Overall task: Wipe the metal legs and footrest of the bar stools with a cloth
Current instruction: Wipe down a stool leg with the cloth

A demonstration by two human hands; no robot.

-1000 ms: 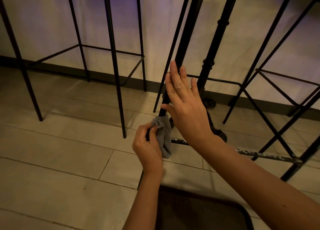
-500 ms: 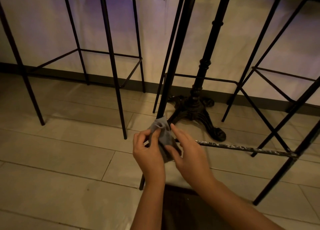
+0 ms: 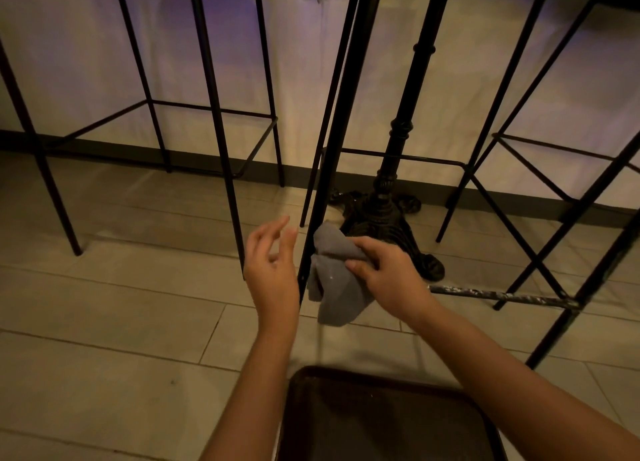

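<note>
A bar or café: tall black metal bar stools line a pale wall on a tiled floor, beside an ornate cast-iron pedestal table base.

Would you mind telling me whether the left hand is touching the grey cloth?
Apart. The head view shows the stool leg between the left hand and the cloth.

Cloth right of stool leg; left hand left.
</note>
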